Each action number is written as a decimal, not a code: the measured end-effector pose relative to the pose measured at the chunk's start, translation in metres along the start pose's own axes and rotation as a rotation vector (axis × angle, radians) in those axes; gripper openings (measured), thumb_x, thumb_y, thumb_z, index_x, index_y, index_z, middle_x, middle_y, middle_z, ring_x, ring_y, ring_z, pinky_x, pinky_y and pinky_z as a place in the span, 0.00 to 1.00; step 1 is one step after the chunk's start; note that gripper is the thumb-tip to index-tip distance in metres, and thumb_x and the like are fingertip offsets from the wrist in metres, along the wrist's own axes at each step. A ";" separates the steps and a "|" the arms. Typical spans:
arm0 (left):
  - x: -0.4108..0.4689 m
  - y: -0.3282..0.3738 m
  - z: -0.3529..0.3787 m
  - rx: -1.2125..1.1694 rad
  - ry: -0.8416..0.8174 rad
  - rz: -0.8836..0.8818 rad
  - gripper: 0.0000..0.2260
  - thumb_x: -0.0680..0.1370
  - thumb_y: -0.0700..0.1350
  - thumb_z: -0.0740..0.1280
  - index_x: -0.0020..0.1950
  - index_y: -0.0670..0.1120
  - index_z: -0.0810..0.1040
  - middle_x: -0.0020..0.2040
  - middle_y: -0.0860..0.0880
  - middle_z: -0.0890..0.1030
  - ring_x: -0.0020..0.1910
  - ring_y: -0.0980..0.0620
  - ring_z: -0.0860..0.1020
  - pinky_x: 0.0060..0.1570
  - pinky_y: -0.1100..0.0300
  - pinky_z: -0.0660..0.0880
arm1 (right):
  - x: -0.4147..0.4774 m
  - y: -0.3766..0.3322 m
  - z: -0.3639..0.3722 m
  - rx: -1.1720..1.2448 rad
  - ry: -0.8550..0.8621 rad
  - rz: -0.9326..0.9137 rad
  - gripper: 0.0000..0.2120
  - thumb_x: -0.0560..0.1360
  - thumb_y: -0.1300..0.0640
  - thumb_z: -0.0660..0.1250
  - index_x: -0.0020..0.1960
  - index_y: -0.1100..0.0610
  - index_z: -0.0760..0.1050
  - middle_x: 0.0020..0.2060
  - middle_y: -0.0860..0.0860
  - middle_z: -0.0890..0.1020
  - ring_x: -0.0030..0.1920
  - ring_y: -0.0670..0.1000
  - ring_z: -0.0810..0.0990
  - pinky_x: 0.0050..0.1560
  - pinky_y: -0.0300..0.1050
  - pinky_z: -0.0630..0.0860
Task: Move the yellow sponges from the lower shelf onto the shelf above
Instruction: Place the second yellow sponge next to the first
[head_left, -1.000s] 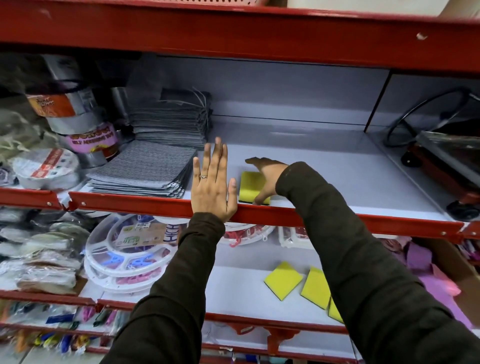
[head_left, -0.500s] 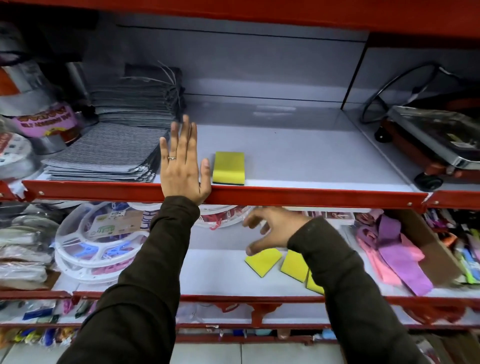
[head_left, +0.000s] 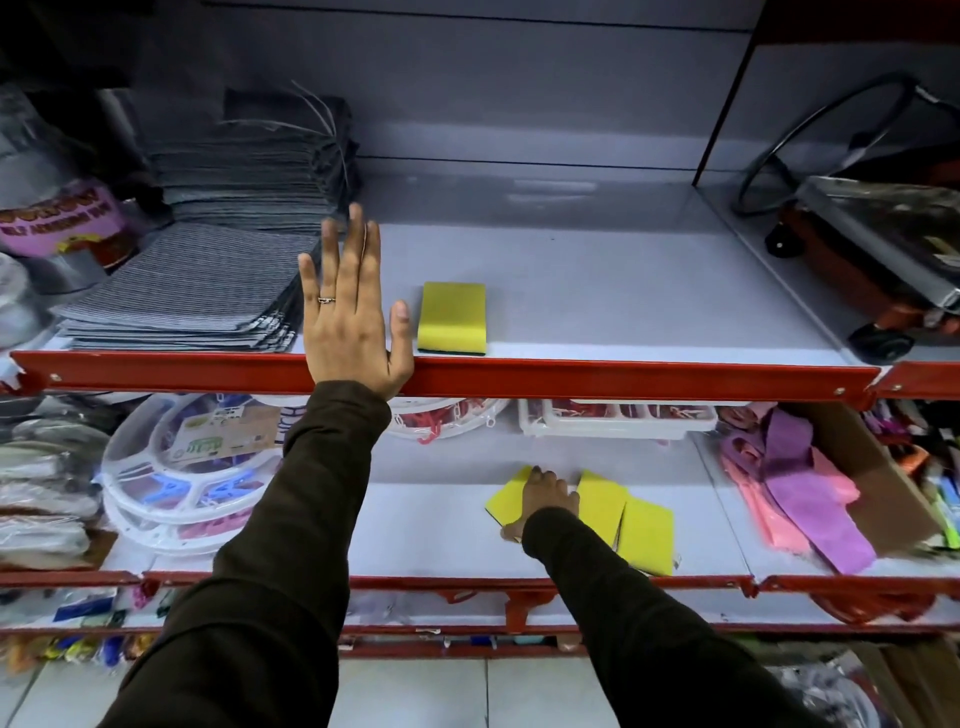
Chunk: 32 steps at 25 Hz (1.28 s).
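Resting flat on the red edge of the upper shelf (head_left: 623, 374) with the left hand (head_left: 349, 317), fingers spread wide and holding nothing, just beside one yellow sponge (head_left: 452, 318) lying up there. Pressing the right hand (head_left: 545, 501) down on a yellow sponge (head_left: 506, 501) on the lower shelf (head_left: 426, 525), with two more sponges (head_left: 626, 519) lying just to the right. Cannot tell whether pinching it yet.

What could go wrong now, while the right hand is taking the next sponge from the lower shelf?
1. The right hand lies on the leftmost sponge close beside two overlapping sponges; lifting could drag them.
2. The raised red lip of the upper shelf might catch the sponge on its way up.
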<state>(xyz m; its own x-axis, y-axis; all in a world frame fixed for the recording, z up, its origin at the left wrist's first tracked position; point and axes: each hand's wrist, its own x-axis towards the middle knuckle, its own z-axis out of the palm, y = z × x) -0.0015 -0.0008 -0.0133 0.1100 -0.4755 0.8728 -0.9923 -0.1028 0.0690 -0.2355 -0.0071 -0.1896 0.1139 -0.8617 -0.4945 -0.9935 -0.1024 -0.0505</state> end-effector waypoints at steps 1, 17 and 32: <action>0.000 0.000 -0.001 -0.004 0.003 0.000 0.32 0.82 0.54 0.49 0.84 0.42 0.52 0.84 0.41 0.58 0.84 0.49 0.45 0.83 0.50 0.38 | -0.001 -0.001 0.002 -0.035 0.027 -0.016 0.55 0.64 0.41 0.75 0.78 0.62 0.51 0.71 0.58 0.68 0.71 0.60 0.67 0.72 0.58 0.63; 0.004 0.009 -0.015 -0.024 -0.080 -0.045 0.33 0.81 0.53 0.52 0.84 0.41 0.53 0.85 0.42 0.54 0.84 0.42 0.50 0.83 0.52 0.37 | -0.168 -0.008 -0.190 -0.288 0.081 -0.466 0.54 0.61 0.46 0.80 0.78 0.52 0.55 0.77 0.52 0.61 0.76 0.58 0.61 0.74 0.57 0.58; 0.004 0.005 -0.011 -0.028 -0.040 -0.016 0.32 0.81 0.52 0.52 0.84 0.40 0.56 0.84 0.41 0.57 0.84 0.41 0.54 0.84 0.49 0.40 | -0.088 -0.027 -0.302 -0.234 0.194 -0.361 0.55 0.63 0.55 0.80 0.80 0.55 0.50 0.78 0.54 0.61 0.75 0.56 0.66 0.70 0.50 0.71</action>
<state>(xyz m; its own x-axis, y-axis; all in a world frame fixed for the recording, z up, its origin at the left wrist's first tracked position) -0.0067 0.0066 -0.0042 0.1279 -0.5089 0.8512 -0.9915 -0.0870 0.0970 -0.2169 -0.0786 0.1168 0.4733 -0.8250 -0.3089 -0.8643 -0.5026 0.0181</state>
